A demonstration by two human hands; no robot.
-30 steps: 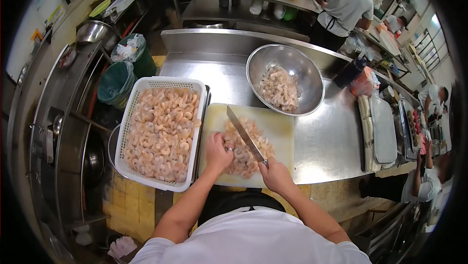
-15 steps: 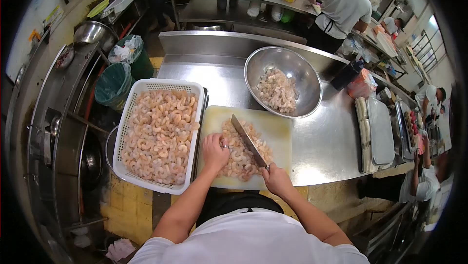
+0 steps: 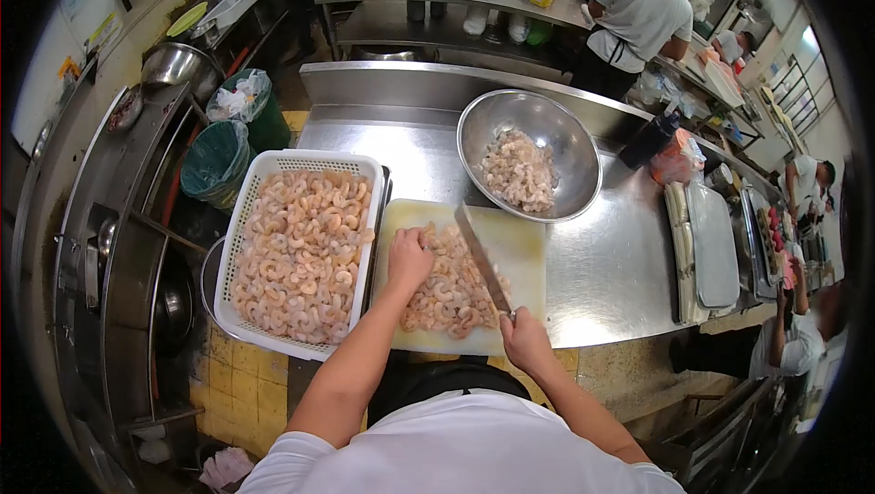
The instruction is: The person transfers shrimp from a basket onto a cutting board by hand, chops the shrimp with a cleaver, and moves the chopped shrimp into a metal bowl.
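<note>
My right hand (image 3: 526, 341) grips the handle of a cleaver-like knife (image 3: 483, 262), whose long blade slants up and left over the right side of a pile of peeled shrimp (image 3: 448, 289). The shrimp lie on a white cutting board (image 3: 524, 248). At the upper left edge of the pile is my left hand (image 3: 411, 259), fingers curled downward; what they hold, if anything, is hidden. Left of the board stands a white perforated basket (image 3: 239, 221) full of peeled shrimp (image 3: 296, 257). Behind the board, a steel bowl (image 3: 576, 152) contains more shrimp pieces (image 3: 518, 170).
The steel table (image 3: 602, 266) has a raised back edge. A dark bottle (image 3: 649, 138) and trays (image 3: 711, 243) stand to the right. Lined bins (image 3: 214, 161) are on the floor at left. A co-worker (image 3: 643, 15) stands beyond the table, and others work farther off.
My left hand has moved up along the pile's left side. The knife has shifted right, and its tip has swung up and right, uncovering more of the shrimp.
</note>
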